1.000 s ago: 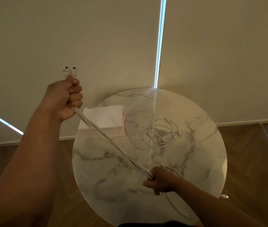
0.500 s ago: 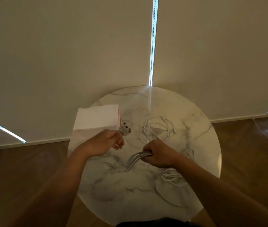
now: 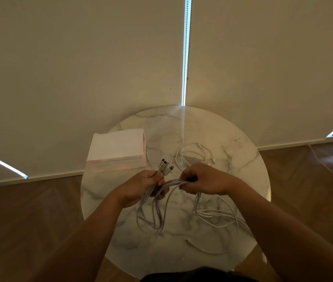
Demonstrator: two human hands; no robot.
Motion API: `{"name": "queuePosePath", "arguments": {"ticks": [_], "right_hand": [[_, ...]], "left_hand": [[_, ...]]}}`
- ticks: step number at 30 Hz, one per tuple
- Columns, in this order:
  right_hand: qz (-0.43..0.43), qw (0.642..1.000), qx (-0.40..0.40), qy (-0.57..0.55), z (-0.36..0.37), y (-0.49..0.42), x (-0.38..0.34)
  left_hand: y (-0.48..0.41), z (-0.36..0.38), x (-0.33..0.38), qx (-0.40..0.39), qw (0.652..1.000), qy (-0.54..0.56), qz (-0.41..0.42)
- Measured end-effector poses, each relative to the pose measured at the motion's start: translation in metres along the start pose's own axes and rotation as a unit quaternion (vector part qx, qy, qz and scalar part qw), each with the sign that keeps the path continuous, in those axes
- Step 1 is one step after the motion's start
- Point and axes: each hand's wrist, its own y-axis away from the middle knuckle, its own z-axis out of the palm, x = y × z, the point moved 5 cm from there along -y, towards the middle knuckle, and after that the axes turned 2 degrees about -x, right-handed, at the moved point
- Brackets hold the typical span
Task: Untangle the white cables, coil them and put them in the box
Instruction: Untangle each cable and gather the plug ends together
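Observation:
A bundle of white cables point(image 3: 153, 212) hangs in loops between my two hands above the round marble table point(image 3: 243, 159). My left hand point(image 3: 141, 186) grips the bundle near its plug ends point(image 3: 164, 166), which stick up past my fingers. My right hand point(image 3: 200, 180) holds the same strands a short way to the right. More white cable trails from it across the table's right side point(image 3: 222, 216). A separate loose tangle of white cable point(image 3: 184, 153) lies behind my hands. The pale pink box point(image 3: 116, 149) stands at the table's back left, lid on.
A beige wall or blinds with bright light slits rises right behind the table. Wooden floor surrounds the table on both sides. One cable end point(image 3: 188, 241) lies near the table's front edge, and a thin wire point(image 3: 332, 171) runs over the floor at the right.
My left hand came down from high at the left to just in front of the box. My right hand moved up toward it, so the taut cables now sag in loops.

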Motion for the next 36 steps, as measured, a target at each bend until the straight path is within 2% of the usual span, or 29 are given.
{"name": "queuePosePath", "arguments": {"ticks": [4, 6, 9, 11, 14, 17, 20, 24, 26, 28, 30, 32, 33, 35, 36], "right_hand": [[0.017, 0.997, -0.006, 0.069, -0.002, 0.001, 0.025], [0.021, 0.997, 0.03, 0.073, 0.008, -0.003, 0.03], [0.0, 0.991, 0.123, 0.062, 0.019, -0.01, 0.023], [-0.031, 0.982, 0.16, 0.092, 0.015, -0.012, 0.014], [-0.071, 0.973, 0.179, 0.125, 0.008, -0.012, 0.001], [-0.089, 0.968, 0.181, 0.146, 0.006, -0.016, -0.005], [-0.095, 0.965, 0.181, 0.162, 0.001, -0.019, -0.003], [-0.111, 0.962, 0.196, 0.158, 0.0, -0.015, 0.003], [-0.085, 0.969, 0.196, 0.121, 0.001, -0.013, 0.01], [-0.011, 0.991, 0.134, 0.016, 0.003, -0.01, 0.024], [0.06, 0.995, 0.044, -0.061, 0.008, -0.002, 0.043], [0.124, 0.991, 0.003, -0.055, 0.011, 0.013, 0.078], [0.153, 0.987, 0.007, -0.044, 0.01, 0.022, 0.099], [0.191, 0.981, 0.031, -0.024, 0.009, 0.036, 0.134], [0.198, 0.979, 0.042, -0.018, 0.009, 0.039, 0.144]], "left_hand": [[0.002, 0.001, 0.001, -0.02, 0.992, 0.123, 0.0], [0.003, 0.003, 0.004, -0.032, 0.989, 0.145, 0.002], [0.003, -0.001, 0.008, -0.013, 0.99, 0.138, 0.001], [0.003, -0.007, 0.006, 0.013, 0.995, 0.1, -0.006], [0.0, -0.009, 0.001, 0.043, 0.998, 0.041, 0.002], [-0.002, -0.006, -0.005, 0.058, 0.992, 0.111, 0.021], [0.001, 0.004, -0.007, -0.008, 0.973, 0.229, 0.013], [-0.001, 0.01, -0.004, -0.062, 0.961, 0.269, -0.001], [0.0, 0.004, 0.001, -0.079, 0.96, 0.27, 0.0], [0.005, -0.002, 0.003, -0.087, 0.961, 0.262, -0.007], [0.011, -0.014, 0.005, -0.054, 0.966, 0.254, -0.018], [0.021, -0.044, 0.006, 0.009, 0.96, 0.281, -0.004], [0.027, -0.062, 0.01, -0.002, 0.945, 0.325, 0.018], [0.036, -0.087, 0.022, -0.129, 0.894, 0.423, 0.073], [0.037, -0.099, 0.022, -0.157, 0.881, 0.438, 0.087]]}}
